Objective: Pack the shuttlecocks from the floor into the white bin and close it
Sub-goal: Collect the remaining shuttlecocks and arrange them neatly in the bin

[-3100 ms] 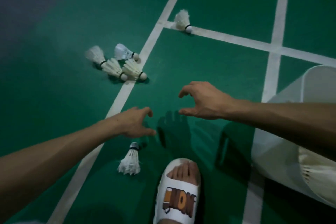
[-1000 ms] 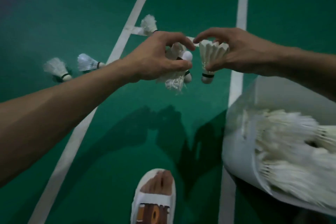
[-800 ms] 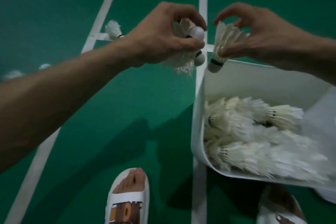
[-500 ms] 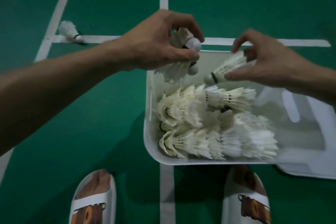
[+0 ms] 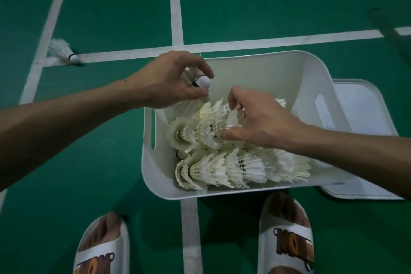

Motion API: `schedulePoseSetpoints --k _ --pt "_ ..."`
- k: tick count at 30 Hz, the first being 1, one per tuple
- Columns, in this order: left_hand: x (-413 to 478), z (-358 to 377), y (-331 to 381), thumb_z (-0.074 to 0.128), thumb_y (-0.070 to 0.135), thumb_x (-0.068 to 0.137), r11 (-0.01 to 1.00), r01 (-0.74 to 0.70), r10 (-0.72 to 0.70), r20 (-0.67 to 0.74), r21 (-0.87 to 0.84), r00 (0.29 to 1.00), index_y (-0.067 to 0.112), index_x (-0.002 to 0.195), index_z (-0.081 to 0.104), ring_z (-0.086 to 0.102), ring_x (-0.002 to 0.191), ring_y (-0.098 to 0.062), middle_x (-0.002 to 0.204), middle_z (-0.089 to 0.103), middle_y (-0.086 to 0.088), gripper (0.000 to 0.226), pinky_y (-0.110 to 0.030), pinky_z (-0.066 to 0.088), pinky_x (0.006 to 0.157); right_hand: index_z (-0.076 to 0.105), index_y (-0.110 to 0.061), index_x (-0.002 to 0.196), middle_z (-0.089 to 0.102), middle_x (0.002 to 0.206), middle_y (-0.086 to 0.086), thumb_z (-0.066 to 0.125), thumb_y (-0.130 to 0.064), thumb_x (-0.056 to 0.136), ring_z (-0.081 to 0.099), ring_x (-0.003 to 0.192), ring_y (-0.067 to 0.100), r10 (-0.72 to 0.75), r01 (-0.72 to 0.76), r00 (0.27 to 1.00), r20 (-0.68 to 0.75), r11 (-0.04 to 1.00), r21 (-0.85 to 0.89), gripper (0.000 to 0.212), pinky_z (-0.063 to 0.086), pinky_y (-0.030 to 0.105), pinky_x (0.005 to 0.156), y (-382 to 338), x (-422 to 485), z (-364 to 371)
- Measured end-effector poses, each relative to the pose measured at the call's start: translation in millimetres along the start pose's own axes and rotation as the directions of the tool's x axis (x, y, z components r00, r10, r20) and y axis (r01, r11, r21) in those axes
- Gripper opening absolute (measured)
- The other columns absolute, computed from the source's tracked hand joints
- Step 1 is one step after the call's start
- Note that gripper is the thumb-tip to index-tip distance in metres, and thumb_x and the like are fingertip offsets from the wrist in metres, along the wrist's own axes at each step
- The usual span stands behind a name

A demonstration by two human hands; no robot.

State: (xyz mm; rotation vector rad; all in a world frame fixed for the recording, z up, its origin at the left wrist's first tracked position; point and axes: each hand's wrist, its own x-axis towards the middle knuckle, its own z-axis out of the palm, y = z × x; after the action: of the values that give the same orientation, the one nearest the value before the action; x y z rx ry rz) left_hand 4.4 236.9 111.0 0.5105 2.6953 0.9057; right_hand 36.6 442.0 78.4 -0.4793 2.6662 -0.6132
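L hand (image 5: 171, 82): fingers + thumb were curled round a small bunch of shuttles (image 5: 203, 81). One cork poked out past the fingertips; the palm hid the exact count.
R hand (image 5: 260, 122): thumb + index pinched the feather skirt of one shuttle (image 5: 231, 118), low on the top row. The other fingers were curled, loose.
White bin (image 5: 266, 69): open, right under both sets of fingers. Its corner rim sat just below the L fingertips.
Packed rows (image 5: 233, 169): lay nested below the R thumb, filling most of the bin floor.
Lid (image 5: 367, 104): flat on the floor past the R wrist, just beside the bin wall, not on.
Loose shuttle (image 5: 62, 51): on a court line, well apart from the L knuckles, so the job was prob. unfinished.
Risk, L drop: the bunch hung near the rim. Opening the fingers there could've sent one over the edge, as a round cork rolls.
Risk, crush: the R pinch was on feathers, not cork. Too hard a squeeze, or pushing down into the row, might've bent the vanes.
Risk, row upset: R fingers pulling out could've snagged neighbours and untidied the stack.
Risk, lid: shuttles dumped crosswise on top may've stood proud and stopped the lid seating.
Risk, miss: the far one was easy to forget before closing.
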Motion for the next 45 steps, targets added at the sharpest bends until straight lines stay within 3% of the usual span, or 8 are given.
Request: schedulePoseSetpoints --k 8,18,23,28,34,38,41,45 --pt "3.5 4.5 -0.5 0.072 0.038 0.079 0.999 -0.039 0.039 -0.016 0.01 0.999 0.032 0.105 0.063 0.057 0.09 -0.013 0.104 0.059 0.003 0.028 -0.035 0.05 0.08 0.054 -0.029 0.116 0.056 0.115 -0.009 0.082 -0.042 0.067 0.06 0.095 0.01 -0.022 0.011 0.992 0.121 0.996 0.091 0.058 0.056 0.034 0.084 3.1 -7.8 -15.7" --pt "8.9 8.5 -0.2 0.072 0.039 0.077 0.997 -0.079 0.079 -0.01 0.014 0.997 0.031 0.106 0.062 0.057 0.094 -0.016 0.108 0.059 0.003 0.032 -0.038 0.05 0.082 0.058 -0.024 0.124 0.066 0.107 -0.003 0.085 -0.036 0.066 0.063 0.089 0.01 0.019 -0.029 0.997 0.077 0.992 0.127 0.065 0.055 0.033 0.086 2.5 9.4 1.7" --pt "8.6 5.8 3.4 0.073 0.034 0.075 0.994 -0.105 0.104 -0.035 -0.037 0.994 0.027 0.111 0.062 0.06 0.095 -0.014 0.11 0.062 0.003 0.037 -0.043 0.054 0.084 0.05 -0.031 0.129 0.058 0.119 -0.012 0.085 -0.047 0.049 0.061 0.095 0.003 0.029 -0.057 0.99 0.136 0.977 0.204 0.089 0.055 0.029 0.087 13.0 11.4 -10.3" --pt "11.9 5.9 8.1 0.072 0.036 0.074 0.987 -0.139 0.14 0.014 -0.085 0.99 0.034 0.126 0.051 0.061 0.1 -0.013 0.111 0.06 0.007 0.056 -0.043 0.055 0.087 0.049 -0.034 0.123 0.06 0.112 -0.009 0.077 -0.055 0.043 0.062 0.094 0.003 0.096 -0.088 0.995 -0.005 0.927 0.364 0.088 0.056 0.032 0.084 22.9 18.7 -30.5" --pt "17.4 8.1 17.8 0.073 0.027 0.079 0.971 -0.223 0.233 0.144 -0.082 0.962 0.042 0.139 0.036 0.056 0.11 -0.003 0.109 0.055 0.018 0.071 -0.034 0.053 0.092 0.043 -0.033 0.134 0.064 0.114 -0.006 0.086 -0.025 0.061 0.064 0.101 0.005 0.026 0.029 0.994 -0.107 0.878 0.477 0.085 0.057 0.032 0.082 21.4 26.7 -39.8" --pt "22.0 8.2 15.2 0.073 0.022 0.08 0.967 -0.245 0.252 0.149 -0.063 0.956 0.039 0.143 0.033 0.052 0.115 -0.003 0.121 0.053 0.015 0.077 -0.036 0.052 0.093 0.047 -0.033 0.13 0.062 0.112 -0.007 0.085 -0.02 0.064 0.061 0.101 0.005 0.024 0.049 0.986 -0.165 0.906 0.421 0.077 0.058 0.028 0.078 20.7 30.3 -40.2" --pt "23.4 7.9 10.6 0.072 0.026 0.077 0.975 -0.185 0.196 0.08 -0.122 0.977 0.039 0.139 0.038 0.05 0.119 -0.005 0.131 0.05 0.012 0.071 -0.033 0.053 0.09 0.048 -0.034 0.13 0.061 0.109 0.0 0.086 -0.016 0.064 0.066 0.086 0.01 0.106 -0.033 0.984 -0.145 0.9 0.434 0.078 0.057 0.026 0.068 28.4 32.8 -38.9" --pt "25.2 3.4 2.1 0.074 0.028 0.075 0.973 -0.015 0.027 0.051 -0.229 0.998 0.032 0.114 0.057 0.061 0.099 0.004 0.115 0.061 0.013 0.042 -0.011 0.049 0.072 0.043 -0.042 0.132 0.053 0.118 0.003 0.087 -0.014 0.064 0.064 0.089 0.018 0.145 -0.092 0.985 -0.092 0.899 0.427 0.086 0.053 0.027 0.076 35.6 27.2 -38.5"
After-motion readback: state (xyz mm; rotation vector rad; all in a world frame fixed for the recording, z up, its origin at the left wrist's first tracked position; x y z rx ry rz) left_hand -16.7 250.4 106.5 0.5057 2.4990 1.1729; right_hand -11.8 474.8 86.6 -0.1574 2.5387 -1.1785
